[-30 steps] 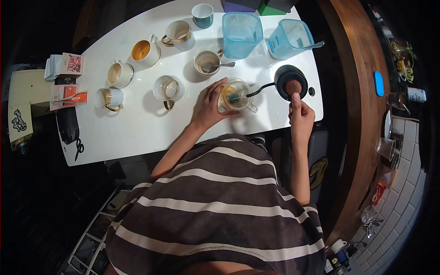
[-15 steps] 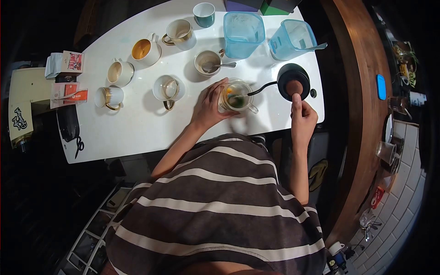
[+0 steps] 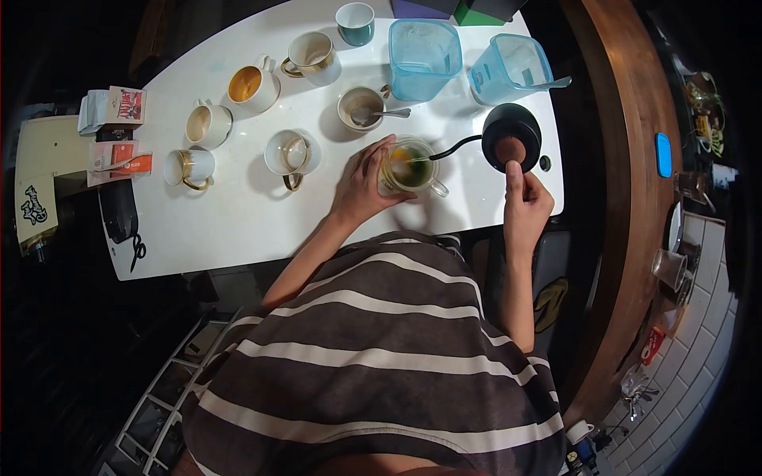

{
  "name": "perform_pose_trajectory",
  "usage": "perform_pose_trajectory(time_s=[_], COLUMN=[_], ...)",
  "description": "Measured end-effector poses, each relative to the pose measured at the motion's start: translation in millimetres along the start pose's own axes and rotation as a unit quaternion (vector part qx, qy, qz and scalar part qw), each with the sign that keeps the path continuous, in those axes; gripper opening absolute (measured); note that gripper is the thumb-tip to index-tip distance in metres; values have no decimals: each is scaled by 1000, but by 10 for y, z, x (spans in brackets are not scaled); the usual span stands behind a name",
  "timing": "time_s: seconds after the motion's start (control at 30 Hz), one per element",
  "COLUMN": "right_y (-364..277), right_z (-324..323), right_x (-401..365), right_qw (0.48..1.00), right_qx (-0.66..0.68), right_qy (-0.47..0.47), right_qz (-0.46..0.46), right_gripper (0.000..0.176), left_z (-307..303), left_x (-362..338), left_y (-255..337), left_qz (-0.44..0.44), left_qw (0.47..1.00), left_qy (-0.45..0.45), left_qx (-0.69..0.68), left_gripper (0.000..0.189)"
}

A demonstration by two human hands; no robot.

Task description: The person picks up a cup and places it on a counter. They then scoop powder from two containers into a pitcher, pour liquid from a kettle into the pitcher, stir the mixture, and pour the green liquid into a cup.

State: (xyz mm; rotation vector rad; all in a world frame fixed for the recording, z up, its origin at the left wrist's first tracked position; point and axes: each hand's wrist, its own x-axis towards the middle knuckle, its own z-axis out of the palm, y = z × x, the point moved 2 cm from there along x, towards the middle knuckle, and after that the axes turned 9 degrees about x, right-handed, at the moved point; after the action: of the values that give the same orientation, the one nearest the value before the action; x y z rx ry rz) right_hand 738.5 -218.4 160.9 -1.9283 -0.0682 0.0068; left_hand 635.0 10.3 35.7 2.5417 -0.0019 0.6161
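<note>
At frame centre the left hand (image 3: 361,189) curls around the glass cup (image 3: 413,170) to steady it under the spout, while the right hand (image 3: 524,202), apparently closed on the handle, tilts the black kettle (image 3: 512,136).

Seven ceramic cups stand on the worktop (image 3: 238,214): one teal cup (image 3: 353,22), one gold-rimmed cup (image 3: 311,57), one orange-filled mug (image 3: 252,86), one plain cup (image 3: 208,123), one gold-handled cup (image 3: 189,168), one wide cup (image 3: 291,152) and one brown-lined cup (image 3: 359,107). There is one glass mug (image 3: 409,166) and one kettle (image 3: 512,139). Blue tubs number two: the left tub (image 3: 423,47) and the right tub (image 3: 512,67). Spoons number two: the cup spoon (image 3: 389,113) and the tub spoon (image 3: 552,82). One pair of scissors (image 3: 136,252) lies at the edge. The packets (image 3: 115,131) overlap, so their number cannot be told. Two hands show: the left hand (image 3: 361,186) and the right hand (image 3: 524,198).
</note>
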Motion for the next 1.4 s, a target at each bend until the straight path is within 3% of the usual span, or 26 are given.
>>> perform_pose_trajectory(time_s=[1.4], right_y=[-432], right_z=[-75], right_x=[-99], right_qw=[979], right_qx=[-135], right_qy=[-46], right_qz=[-143], right_gripper=[45], left_z=[14], left_x=[-46], left_y=[4], left_qz=[-6], left_qw=[997], left_qy=[72], left_qx=[11], left_gripper=[102])
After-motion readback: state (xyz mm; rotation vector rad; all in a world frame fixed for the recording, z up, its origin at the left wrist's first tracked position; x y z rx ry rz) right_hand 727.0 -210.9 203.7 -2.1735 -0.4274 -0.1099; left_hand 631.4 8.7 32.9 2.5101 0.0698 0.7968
